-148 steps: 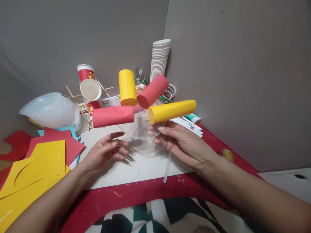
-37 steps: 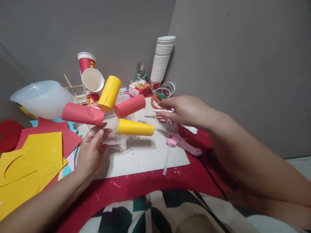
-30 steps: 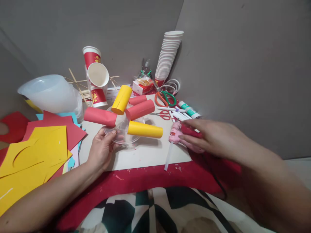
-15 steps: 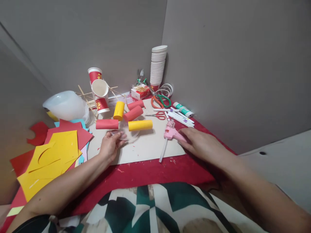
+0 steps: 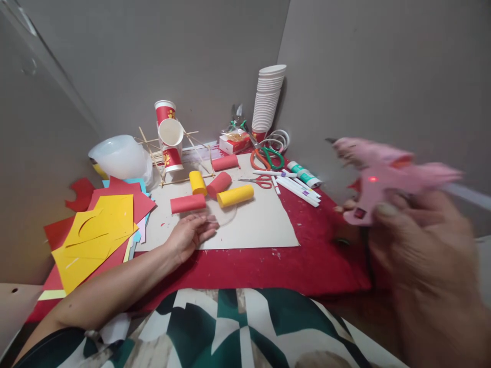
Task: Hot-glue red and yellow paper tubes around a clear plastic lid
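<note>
My right hand [image 5: 429, 245] is raised close to the camera at the right, its fingers wrapped round the handle of a pink hot glue gun [image 5: 379, 168]. The gun's dark nozzle points left and a small red light glows on its side. My left hand [image 5: 192, 235] rests low over the cardboard sheet [image 5: 264, 230], fingers loosely stretched beside a clear plastic disc [image 5: 229, 217]. Around that disc lie red paper tubes [image 5: 187, 204] and yellow paper tubes [image 5: 235, 196]. Whether my left fingertips touch the disc I cannot tell.
Coloured paper sheets [image 5: 111, 220] are heaped at the left. Behind stand red-and-white paper cups [image 5: 172, 158] with a stick frame [image 5: 195, 145], and a tall cup stack [image 5: 268, 99]. Scissors [image 5: 272, 158], white glue sticks [image 5: 297, 190] and a green-white tube [image 5: 305, 175] lie at the right.
My right hand has lifted the glue gun off the table, up and to the right. The paper tubes and disc have moved from my left hand's hold down onto the cardboard; its fingers have loosened.
</note>
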`<state>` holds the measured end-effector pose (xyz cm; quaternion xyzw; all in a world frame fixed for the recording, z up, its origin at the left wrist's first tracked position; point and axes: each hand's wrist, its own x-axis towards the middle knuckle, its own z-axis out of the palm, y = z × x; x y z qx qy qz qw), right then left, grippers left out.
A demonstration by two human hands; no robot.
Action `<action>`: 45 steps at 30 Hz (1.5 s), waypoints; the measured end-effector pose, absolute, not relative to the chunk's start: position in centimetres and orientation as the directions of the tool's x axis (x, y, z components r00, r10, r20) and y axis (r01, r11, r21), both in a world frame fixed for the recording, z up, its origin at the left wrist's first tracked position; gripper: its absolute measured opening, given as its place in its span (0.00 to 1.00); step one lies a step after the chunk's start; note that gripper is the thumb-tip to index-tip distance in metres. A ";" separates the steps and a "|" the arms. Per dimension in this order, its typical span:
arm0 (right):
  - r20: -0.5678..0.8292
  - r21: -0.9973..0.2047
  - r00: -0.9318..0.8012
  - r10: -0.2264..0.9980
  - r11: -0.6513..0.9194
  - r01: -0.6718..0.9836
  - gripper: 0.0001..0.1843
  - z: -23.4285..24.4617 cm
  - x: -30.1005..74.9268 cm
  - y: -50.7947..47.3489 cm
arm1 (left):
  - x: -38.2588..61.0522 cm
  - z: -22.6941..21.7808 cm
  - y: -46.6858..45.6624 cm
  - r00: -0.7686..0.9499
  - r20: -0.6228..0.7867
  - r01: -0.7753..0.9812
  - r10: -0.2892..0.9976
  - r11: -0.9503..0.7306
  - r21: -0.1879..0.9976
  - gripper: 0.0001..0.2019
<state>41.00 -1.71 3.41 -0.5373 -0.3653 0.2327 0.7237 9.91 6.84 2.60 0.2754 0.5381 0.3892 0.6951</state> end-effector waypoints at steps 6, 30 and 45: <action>-0.039 -0.912 0.173 0.984 0.036 -0.408 0.22 4.0 38.3 -0.3 | 7.8 3.6 3.7 0.407 -0.688 0.043 0.600 0.740 0.671 0.08; -0.223 -0.972 -0.176 0.959 -0.231 -0.027 0.20 -1.6 32.8 1.4 | 4.4 1.5 22.3 0.385 0.014 0.309 0.923 -0.143 0.940 0.29; -0.267 -0.963 -0.138 0.954 -0.258 0.082 0.20 -1.5 32.4 1.8 | 3.6 -0.1 22.4 0.426 0.025 0.294 0.904 -0.165 0.942 0.24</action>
